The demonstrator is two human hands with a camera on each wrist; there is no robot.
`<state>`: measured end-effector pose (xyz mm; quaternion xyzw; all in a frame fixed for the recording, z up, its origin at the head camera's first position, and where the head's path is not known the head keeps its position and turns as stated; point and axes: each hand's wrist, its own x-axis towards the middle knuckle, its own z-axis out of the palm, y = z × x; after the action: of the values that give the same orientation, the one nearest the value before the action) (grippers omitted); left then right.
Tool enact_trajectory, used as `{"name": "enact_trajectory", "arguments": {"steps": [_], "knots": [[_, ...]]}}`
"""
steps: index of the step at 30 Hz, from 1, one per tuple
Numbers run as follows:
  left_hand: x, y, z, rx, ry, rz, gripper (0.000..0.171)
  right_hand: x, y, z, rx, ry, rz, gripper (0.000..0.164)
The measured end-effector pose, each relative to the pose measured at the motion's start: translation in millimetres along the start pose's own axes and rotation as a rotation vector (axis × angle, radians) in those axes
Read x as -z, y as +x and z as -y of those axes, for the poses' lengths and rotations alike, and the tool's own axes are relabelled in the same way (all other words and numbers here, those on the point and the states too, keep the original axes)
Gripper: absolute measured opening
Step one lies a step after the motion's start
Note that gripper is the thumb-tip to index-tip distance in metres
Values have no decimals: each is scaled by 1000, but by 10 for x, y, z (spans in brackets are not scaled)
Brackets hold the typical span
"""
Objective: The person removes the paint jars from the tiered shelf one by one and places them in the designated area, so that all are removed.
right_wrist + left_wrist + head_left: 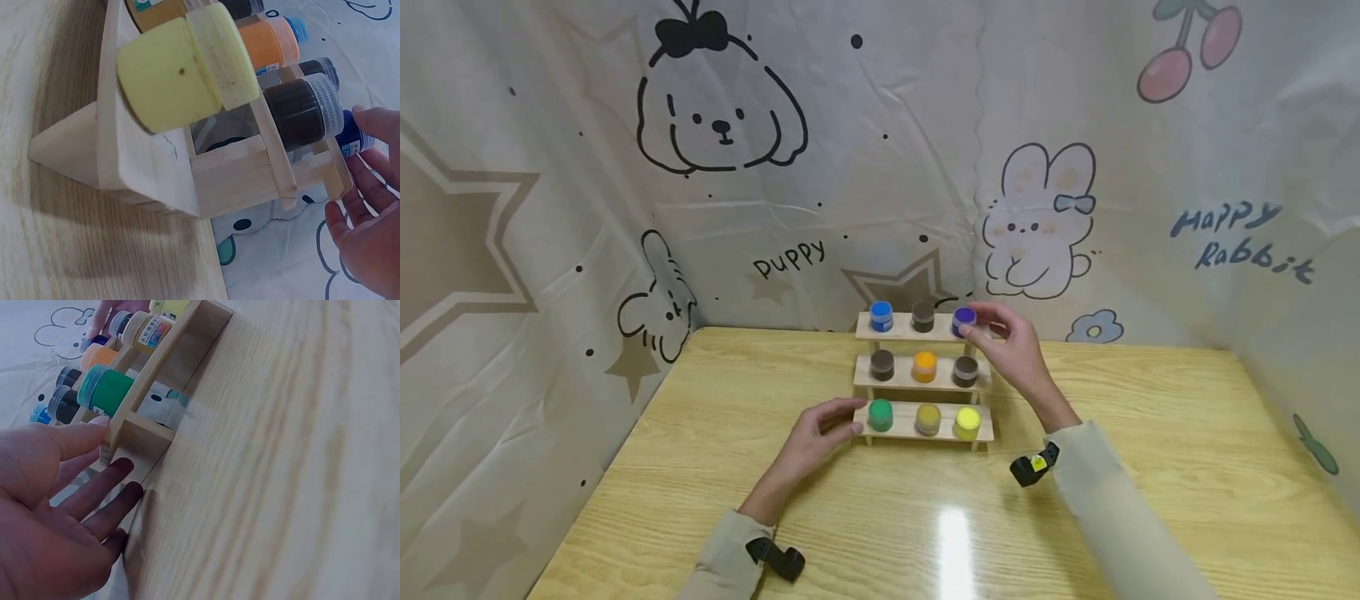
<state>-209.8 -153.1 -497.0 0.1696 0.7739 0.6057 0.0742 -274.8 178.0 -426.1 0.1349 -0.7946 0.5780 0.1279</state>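
A three-tier wooden rack [904,426] bears small paint jars with clear lids. At the right end of its top shelf, my right hand [1017,348] pinches a purple paint jar [964,322] between thumb and fingers. In the right wrist view that jar [351,135] looks dark blue, with the fingertips around its side. My left hand [817,432] is at the left end of the bottom shelf, thumb and index finger either side of the shelf end. Beside its thumb stands a green paint jar [106,389]. The other left fingers stretch out below the shelf.
Blue [882,316] and dark [922,317] jars share the top shelf. Dark [882,365], orange [924,367] and another dark jar [966,371] fill the middle one. Ochre [928,419] and yellow [967,423] jars sit below. A printed cloth [895,167] hangs behind the wooden table [880,517].
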Motion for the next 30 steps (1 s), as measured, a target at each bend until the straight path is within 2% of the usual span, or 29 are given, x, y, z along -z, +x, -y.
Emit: {"name": "enact_trajectory", "arguments": {"steps": [7, 17, 23, 30], "knots": [[21, 8, 34, -1, -1, -11, 40, 12, -5, -5, 16, -13, -8, 40], [4, -11, 43, -13, 2, -6, 40, 156, -151, 21, 51, -25, -55, 38], [-1, -35, 60, -2, 10, -17, 40, 269, -264, -19, 25, -50, -111, 39], [20, 15, 46, -6, 23, -6, 40, 381, -364, -79, -5, -85, -176, 41]]}}
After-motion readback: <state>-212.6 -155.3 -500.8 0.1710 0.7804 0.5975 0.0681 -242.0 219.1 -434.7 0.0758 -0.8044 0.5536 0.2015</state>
